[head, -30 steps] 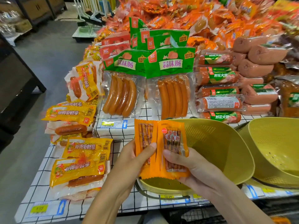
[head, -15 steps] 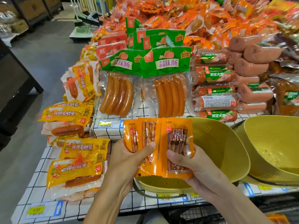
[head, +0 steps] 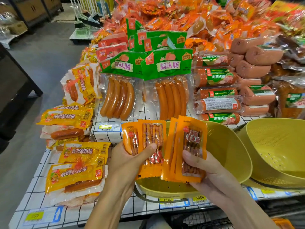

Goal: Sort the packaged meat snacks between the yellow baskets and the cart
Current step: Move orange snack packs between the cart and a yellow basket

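Thumbs clamp the orange packets (head: 152,139) of meat sticks from the front, fanned between both hands just above the front rim of the nearer basket (head: 227,151). The left hand (head: 125,162) grips two of them, thumb laid across the front one and fingers curled behind. The right hand (head: 212,174) pinches at least two more, thumb on the clear window of the top packet. Edges overlap in that right-hand bunch, so its exact count is hard to make out.

Two yellow perforated baskets stand at the table's front edge. The nearer basket sits behind the hands, its lower part hidden by them. The second basket (head: 274,146) is just beside it on the right, cut off by the frame.

Beyond them, two green-topped sausage packs (head: 171,96) lie side by side, with more green packs propped behind. At least five yellow sausage packs (head: 74,152) are stacked to the left, and ham rolls (head: 216,78) are piled to the right. A blurred heap of orange bags (head: 165,12) fills the back.

The table (head: 38,187) wears a white cloth with a black grid, and yellow price tags (head: 199,198) line its front edge. Below it, black wire mesh of the cart (head: 203,219) shows, mostly cut off. A grey floor (head: 41,55) runs left towards dark shelving (head: 13,88).
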A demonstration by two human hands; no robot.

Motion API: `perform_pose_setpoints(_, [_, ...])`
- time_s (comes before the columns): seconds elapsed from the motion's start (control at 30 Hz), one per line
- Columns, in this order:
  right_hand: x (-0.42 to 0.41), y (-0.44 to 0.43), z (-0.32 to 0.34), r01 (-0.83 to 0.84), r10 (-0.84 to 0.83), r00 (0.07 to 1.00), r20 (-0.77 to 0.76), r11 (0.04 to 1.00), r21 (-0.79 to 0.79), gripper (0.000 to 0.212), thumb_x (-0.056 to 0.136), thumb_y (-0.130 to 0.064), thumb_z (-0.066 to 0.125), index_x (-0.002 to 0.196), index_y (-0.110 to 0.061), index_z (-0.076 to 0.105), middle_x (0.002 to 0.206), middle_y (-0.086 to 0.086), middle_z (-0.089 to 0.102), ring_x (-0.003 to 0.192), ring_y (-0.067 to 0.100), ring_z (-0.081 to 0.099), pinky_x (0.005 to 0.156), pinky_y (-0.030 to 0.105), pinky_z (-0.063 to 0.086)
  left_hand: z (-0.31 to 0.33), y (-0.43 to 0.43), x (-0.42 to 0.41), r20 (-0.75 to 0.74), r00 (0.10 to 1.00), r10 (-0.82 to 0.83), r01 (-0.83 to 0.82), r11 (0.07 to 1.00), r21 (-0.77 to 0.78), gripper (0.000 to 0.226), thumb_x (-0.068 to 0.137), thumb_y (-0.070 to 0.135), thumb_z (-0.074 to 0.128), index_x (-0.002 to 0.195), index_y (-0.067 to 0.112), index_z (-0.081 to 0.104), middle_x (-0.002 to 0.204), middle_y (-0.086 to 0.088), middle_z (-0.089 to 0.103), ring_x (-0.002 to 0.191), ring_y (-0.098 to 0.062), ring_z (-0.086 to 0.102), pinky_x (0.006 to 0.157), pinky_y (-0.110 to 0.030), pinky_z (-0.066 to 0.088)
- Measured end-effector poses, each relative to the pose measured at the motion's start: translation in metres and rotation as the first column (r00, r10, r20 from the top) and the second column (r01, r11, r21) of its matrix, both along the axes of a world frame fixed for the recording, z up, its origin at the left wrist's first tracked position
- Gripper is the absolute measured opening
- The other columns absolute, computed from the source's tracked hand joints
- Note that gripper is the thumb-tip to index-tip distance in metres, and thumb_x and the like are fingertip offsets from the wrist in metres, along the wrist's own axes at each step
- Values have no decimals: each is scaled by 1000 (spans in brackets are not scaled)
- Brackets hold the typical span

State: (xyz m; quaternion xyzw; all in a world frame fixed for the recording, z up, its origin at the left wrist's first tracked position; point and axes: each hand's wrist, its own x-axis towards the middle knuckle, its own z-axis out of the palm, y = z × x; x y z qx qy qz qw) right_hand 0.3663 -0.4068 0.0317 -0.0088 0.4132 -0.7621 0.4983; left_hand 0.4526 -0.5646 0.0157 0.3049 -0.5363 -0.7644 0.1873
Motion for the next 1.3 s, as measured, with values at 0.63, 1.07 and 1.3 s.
perform_pose_setpoints(0.63, [6, 17, -6, 143, -127, 975, -185, 987, 77, 69, 49, -23, 92, 112, -11, 67, 115, 18, 67, 102, 34, 66, 75, 40, 58, -1, 6, 2, -26, 956, -292, 292, 956, -17, 35, 74, 33, 66, 105, 18, 68, 99, -6, 74, 91, -24, 72, 70, -32, 59])
perform_pose_setpoints(1.07, [107, 89, -16, 593, -561, 796, -226, 798, 106, 61, 46, -19, 91, 104, -10, 72, 110, 19, 68, 97, 34, 68, 71, 37, 58, -4, 48, 0, -39, 701, -712, 713, 701, 0, 23, 74, 26, 69, 96, 19, 70, 88, -10, 75, 78, -24, 73, 55, -32, 56])
perform_pose_setpoints(1.3, [178, 182, -32, 894, -873, 432, -224, 383, 230, 20, 50, -10, 76, 69, -15, 77, 69, 5, 73, 56, 13, 69, 47, 22, 53, -20, 129, 4, -31, 451, -892, 893, 450, 28, 24, 71, 24, 68, 93, 15, 69, 77, -8, 74, 64, -18, 71, 50, -29, 54])
